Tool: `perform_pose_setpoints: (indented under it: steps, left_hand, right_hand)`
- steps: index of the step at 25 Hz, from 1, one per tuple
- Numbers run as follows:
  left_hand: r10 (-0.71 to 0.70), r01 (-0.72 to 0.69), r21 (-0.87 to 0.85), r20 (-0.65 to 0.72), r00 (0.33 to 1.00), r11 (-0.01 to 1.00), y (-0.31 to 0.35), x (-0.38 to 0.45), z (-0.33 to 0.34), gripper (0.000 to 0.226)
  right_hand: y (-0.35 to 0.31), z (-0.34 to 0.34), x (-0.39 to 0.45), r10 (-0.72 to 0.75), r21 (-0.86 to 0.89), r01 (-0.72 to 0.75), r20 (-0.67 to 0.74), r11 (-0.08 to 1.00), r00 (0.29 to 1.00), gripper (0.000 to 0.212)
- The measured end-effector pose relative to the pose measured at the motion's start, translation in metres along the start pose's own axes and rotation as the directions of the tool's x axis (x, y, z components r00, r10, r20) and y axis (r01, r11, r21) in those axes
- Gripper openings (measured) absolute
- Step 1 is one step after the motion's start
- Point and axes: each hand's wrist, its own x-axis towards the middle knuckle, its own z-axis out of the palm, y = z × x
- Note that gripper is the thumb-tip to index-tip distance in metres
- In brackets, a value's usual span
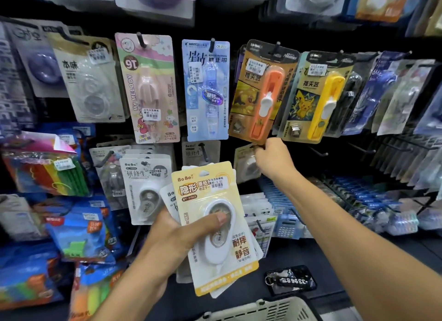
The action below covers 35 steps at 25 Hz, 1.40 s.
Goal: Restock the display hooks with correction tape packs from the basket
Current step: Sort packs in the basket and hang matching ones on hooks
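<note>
My left hand (177,234) grips a fanned stack of correction tape packs (215,227), with a yellow BoBo pack on top and my thumb across its white dispenser. My right hand (272,158) reaches up to the display wall and pinches the top of a cream correction tape pack (246,165) at a hook, just under the orange clip-pusher card. Grey BoBo correction tape packs (146,189) hang on a hook to the left, and another grey pack (199,152) hangs behind the stack. The white basket (265,308) shows its rim at the bottom edge.
Upper hooks carry a pink My Melody pack (149,88), a blue tape pack (207,88), and orange (260,93) and yellow (315,98) clip-pusher cards. Bare black hooks (318,152) jut out at right. A phone with a key tag (290,281) lies on the dark ledge.
</note>
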Motion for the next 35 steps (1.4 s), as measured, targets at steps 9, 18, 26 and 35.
perform_pose_setpoints:
  steps: [9,18,26,35]
  left_hand:
    - [-0.011,0.01,-0.007,-0.05,0.999,1.0,0.002,-0.006,-0.01,0.034]
    - [-0.035,0.032,-0.022,-0.148,0.988,0.999,-0.006,0.002,-0.006,0.049]
    - [-0.093,0.085,-0.07,-0.115,0.989,0.994,-0.009,0.003,-0.012,0.046]
    - [-0.085,0.066,-0.098,-0.204,0.975,0.993,-0.01,0.005,-0.016,0.056]
  right_hand:
    - [-0.005,0.005,-0.02,-0.01,0.029,0.013,-0.104,0.999,0.995,0.026]
    - [0.011,0.013,-0.16,-0.28,0.645,-0.015,0.352,0.764,0.893,0.044]
    - [0.02,-0.01,-0.153,-0.082,0.854,-0.189,0.26,0.485,0.962,0.051]
    - [0.053,-0.034,-0.122,0.069,0.604,-0.095,0.066,0.791,0.995,0.009]
